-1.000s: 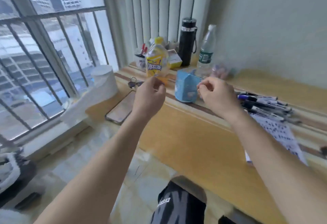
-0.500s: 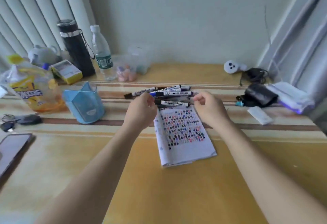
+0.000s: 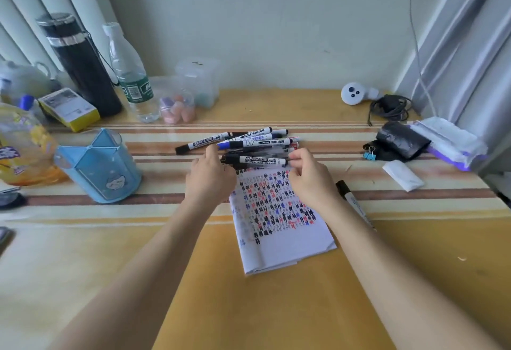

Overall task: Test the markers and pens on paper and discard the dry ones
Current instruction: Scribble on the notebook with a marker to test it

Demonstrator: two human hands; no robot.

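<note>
lying nearest on the yellow tabletop (image 3: 276, 308): folded white test paper (image 3: 279, 219), crowded with black, blue and red marks, suggesting testing well advanced. both hands gripping one black whiteboard marker (image 3: 258, 160) at the paper's far edge, left hand (image 3: 211, 181) on one end, right hand (image 3: 311, 178) pinching the other. beyond, waiting pile of markers (image 3: 243, 141). crowding left: blue plastic pen holder (image 3: 101, 167).

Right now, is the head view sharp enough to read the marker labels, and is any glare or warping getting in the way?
Head view: soft daylight, no hard shadows; the held marker label reads clearly between left hand and right hand; edges look softer, and the blinds bow with wide-angle distortion.
</note>
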